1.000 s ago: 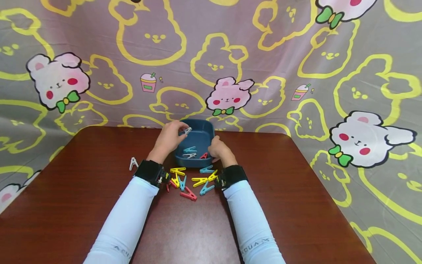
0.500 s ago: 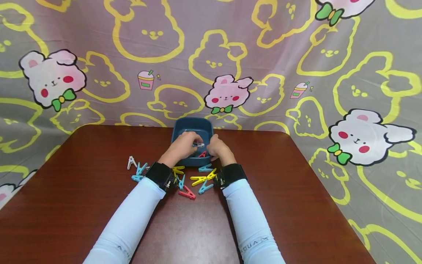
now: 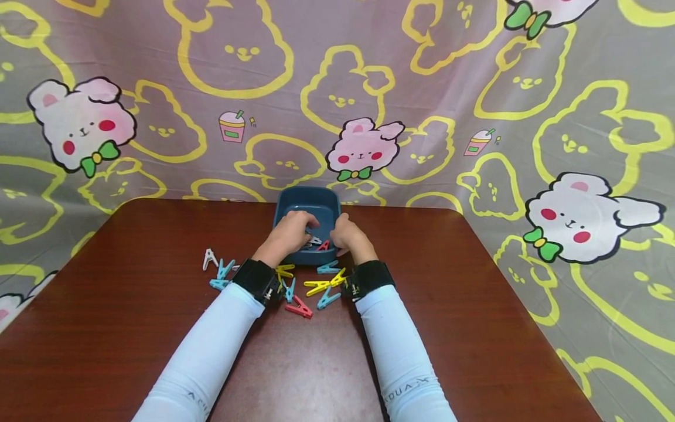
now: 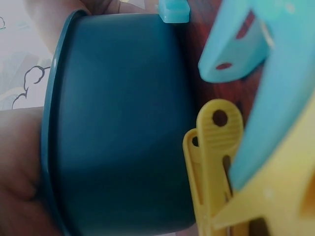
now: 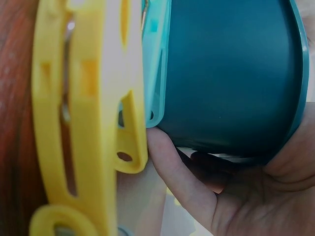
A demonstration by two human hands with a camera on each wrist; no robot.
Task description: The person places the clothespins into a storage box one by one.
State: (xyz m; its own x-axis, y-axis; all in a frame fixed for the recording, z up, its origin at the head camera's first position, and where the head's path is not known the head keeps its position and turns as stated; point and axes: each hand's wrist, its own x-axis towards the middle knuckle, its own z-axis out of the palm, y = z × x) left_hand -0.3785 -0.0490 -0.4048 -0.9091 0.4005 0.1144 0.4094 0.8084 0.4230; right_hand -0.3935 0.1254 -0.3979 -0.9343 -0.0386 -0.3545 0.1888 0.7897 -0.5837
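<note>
A dark blue plastic box [image 3: 327,200] stands at the table's far edge. Over its near left part reaches my left hand [image 3: 287,237], thumb hidden, fingers bent above a white clothespin [image 3: 314,240] that appears loose on the bottom. Beside that one lies a red clothespin [image 3: 323,245]. My right hand [image 3: 349,234] grips the box's right wall; in the right wrist view its thumb [image 5: 179,179] runs along the outside. Just in front of the box are a light blue clothespin [image 3: 328,267] and a yellow clothespin [image 3: 317,287].
More clothespins lie in front: red [image 3: 299,308], light blue [image 3: 328,299] and yellow [image 3: 338,277]. Left of my left wrist are a white clothespin [image 3: 210,259] and light blue clothespins [image 3: 225,269]. A patterned cloth [image 3: 348,88] hangs behind the brown table [image 3: 464,305].
My left hand carried the white clothespin from the box's left rim down and right into it; the clothespin now sits lower, apparently let go. My right hand keeps its hold on the box.
</note>
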